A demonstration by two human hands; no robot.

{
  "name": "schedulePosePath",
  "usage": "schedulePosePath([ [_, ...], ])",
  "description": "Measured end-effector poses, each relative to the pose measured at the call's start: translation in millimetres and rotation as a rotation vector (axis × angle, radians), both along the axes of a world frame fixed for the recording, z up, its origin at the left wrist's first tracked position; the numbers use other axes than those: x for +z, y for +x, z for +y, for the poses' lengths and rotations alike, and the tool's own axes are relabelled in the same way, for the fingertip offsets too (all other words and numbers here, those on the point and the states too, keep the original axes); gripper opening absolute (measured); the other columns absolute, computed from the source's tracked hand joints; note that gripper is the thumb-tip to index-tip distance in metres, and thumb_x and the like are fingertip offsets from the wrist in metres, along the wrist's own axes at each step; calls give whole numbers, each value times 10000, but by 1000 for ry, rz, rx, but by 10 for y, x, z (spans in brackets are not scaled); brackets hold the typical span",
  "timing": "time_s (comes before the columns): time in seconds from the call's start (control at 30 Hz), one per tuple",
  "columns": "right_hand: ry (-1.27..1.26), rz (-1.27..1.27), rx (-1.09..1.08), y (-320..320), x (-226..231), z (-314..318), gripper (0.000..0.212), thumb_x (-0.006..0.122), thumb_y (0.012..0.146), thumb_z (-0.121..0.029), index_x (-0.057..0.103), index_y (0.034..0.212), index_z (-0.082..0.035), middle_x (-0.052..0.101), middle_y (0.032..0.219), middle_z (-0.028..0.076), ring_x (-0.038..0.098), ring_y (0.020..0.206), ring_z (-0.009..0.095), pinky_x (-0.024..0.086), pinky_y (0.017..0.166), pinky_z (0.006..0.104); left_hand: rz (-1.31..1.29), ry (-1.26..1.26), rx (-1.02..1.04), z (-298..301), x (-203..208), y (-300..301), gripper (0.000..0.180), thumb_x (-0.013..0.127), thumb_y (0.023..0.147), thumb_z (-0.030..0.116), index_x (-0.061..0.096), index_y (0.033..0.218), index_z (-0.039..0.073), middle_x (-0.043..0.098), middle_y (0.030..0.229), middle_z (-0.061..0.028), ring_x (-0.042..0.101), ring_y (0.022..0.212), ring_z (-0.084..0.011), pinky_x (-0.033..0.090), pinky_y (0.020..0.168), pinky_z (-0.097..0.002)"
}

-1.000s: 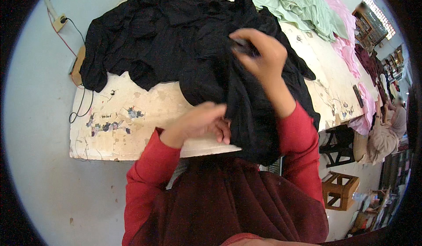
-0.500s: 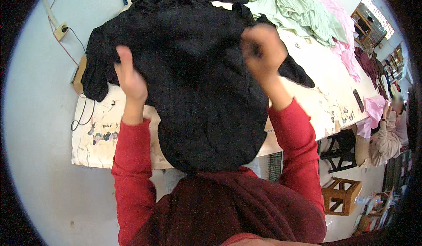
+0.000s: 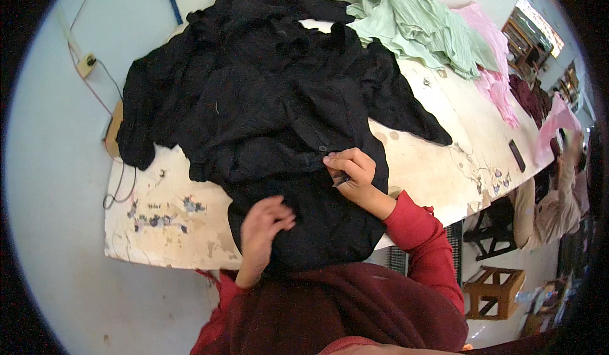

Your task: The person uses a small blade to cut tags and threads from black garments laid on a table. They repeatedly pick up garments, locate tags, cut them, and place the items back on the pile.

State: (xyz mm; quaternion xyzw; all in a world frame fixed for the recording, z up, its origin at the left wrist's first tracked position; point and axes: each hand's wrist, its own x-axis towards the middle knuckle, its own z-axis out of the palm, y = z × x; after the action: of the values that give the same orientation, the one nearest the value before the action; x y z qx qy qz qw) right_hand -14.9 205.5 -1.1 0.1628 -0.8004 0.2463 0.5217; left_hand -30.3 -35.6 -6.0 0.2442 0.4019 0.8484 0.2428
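A black long-sleeved shirt [image 3: 247,114] lies spread and wrinkled over the table, its lower end hanging toward my lap. My right hand [image 3: 353,172] pinches the shirt's cloth between thumb and forefinger, just below a small round button [image 3: 322,148]. From under its curled fingers sticks a small dark pointed tool [image 3: 341,180], whose kind I cannot make out. My left hand [image 3: 263,228], slightly blurred, is over the lower part of the shirt with its fingers loosely bent and apart, holding nothing.
The pale worn table [image 3: 165,241] carries pale green cloth [image 3: 419,25] and pink cloth [image 3: 491,44] at the back right. A dark flat object [image 3: 517,156] lies near its right edge. Beyond sits another person [image 3: 549,209] with pink cloth; a brown stool [image 3: 495,291] stands on the floor.
Both hands have come down and nearer to me from above the shirt. My right hand now pinches the cloth by the button. The shirt has settled flatter, and the other person's pink cloth has risen.
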Motion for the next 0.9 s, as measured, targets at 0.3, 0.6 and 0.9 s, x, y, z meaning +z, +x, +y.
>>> schedulePosePath([
  [0.3, -201, -264, 117, 89, -86, -201, 243, 681, 677, 25, 680, 901, -68, 645, 865, 78, 658, 755, 207, 517, 628, 285, -319, 72, 67, 395, -38, -181, 181, 435, 981, 199, 506, 934, 40, 602, 1001, -131, 552, 1122, -316, 436, 997, -436],
  [0.6, -152, -328, 145, 70, -39, -274, 139, 690, 739, 45, 667, 857, -25, 639, 864, 86, 649, 767, 188, 500, 631, 251, -300, 35, 149, 404, -8, -185, 110, 557, 925, 114, 509, 902, 18, 621, 912, -104, 629, 980, -262, 498, 918, -390],
  [0.9, -148, -379, -103, -14, 383, -368, 298, 754, 718, -104, 602, 973, -88, 594, 880, 69, 603, 733, 164, 482, 594, 267, -254, 115, 221, 406, -132, -171, 71, 563, 915, 77, 506, 888, 42, 604, 857, -59, 636, 903, -207, 484, 936, -441],
])
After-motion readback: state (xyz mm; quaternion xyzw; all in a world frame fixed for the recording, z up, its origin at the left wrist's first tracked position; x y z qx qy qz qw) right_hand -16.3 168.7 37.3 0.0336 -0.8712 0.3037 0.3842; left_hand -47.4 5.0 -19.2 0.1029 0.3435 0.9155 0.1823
